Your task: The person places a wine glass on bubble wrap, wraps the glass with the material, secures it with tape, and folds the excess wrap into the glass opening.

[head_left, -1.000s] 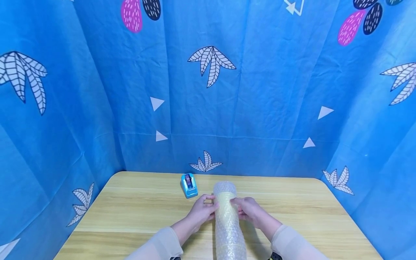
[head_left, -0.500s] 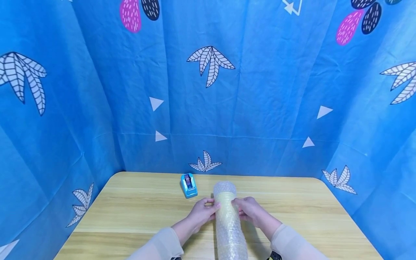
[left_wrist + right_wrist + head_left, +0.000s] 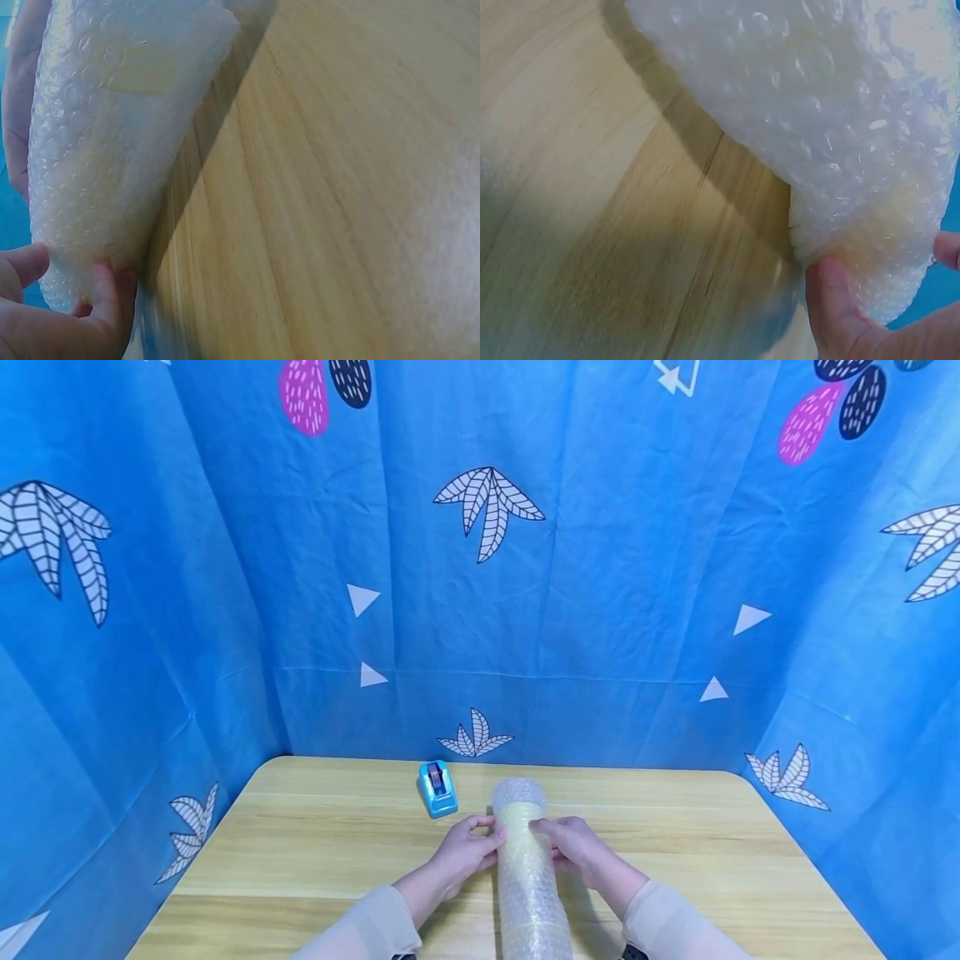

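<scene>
A long roll of bubble wrap [image 3: 528,885] lies on the table, running from its middle toward the near edge. Something yellowish shows through its far half; what it is cannot be made out. My left hand [image 3: 462,852] grips the roll's left side near the far end, thumb on top. Opposite it, my right hand [image 3: 581,850] holds the right side in the same way. In the left wrist view, the fingers [image 3: 105,300] press into the wrap. The right wrist view has a finger [image 3: 829,289] against the bubbled surface. The fingers under the roll are hidden.
A blue tape dispenser [image 3: 437,788] stands left of the roll's far end, on the wooden table [image 3: 315,835]. Blue patterned cloth [image 3: 600,568] hangs behind the table and along both sides.
Both hands keep their hold on the roll almost unmoved. The left hand's index finger sits slightly lower than a second ago, and the roll's near end has shifted slightly to the right.
</scene>
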`<action>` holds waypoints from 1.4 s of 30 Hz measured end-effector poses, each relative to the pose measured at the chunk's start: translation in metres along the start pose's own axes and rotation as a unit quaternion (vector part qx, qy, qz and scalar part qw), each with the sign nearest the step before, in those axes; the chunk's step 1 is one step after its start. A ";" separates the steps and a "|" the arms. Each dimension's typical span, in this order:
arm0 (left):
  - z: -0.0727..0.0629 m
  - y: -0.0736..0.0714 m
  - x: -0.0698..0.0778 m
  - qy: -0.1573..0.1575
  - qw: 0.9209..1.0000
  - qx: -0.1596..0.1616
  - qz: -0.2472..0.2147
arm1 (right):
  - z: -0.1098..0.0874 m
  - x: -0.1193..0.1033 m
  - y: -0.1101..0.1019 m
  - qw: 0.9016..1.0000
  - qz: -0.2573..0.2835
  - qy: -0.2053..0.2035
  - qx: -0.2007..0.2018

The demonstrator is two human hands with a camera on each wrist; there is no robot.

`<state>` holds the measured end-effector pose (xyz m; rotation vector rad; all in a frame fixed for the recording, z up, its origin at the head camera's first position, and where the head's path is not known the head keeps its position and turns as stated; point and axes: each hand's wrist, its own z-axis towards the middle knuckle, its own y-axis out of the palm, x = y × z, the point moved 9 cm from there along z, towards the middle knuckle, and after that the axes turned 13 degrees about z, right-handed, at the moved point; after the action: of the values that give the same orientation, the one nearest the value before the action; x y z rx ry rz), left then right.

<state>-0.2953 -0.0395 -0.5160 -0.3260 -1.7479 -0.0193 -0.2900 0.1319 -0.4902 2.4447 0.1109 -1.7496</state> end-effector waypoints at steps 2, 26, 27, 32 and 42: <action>0.000 0.000 -0.001 -0.006 1.000 0.001 0.002 | 0.000 0.000 0.000 1.000 -0.006 0.001 -0.002; 0.002 0.003 -0.003 -0.017 0.999 0.001 0.031 | 0.001 0.001 -0.004 1.000 0.025 0.008 -0.003; 0.002 0.003 -0.003 -0.016 0.999 0.001 0.028 | 0.001 0.001 -0.004 1.000 0.024 0.007 0.000; 0.003 0.003 -0.003 -0.017 0.999 0.003 0.032 | 0.002 0.001 -0.003 1.000 0.004 0.005 0.003; 0.003 0.002 -0.001 -0.016 0.998 0.008 0.064 | 0.002 0.002 -0.004 0.999 -0.032 0.011 0.019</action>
<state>-0.2975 -0.0371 -0.5182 -0.4277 -1.7555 0.0924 -0.2921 0.1354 -0.4933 2.5152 0.1618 -1.7669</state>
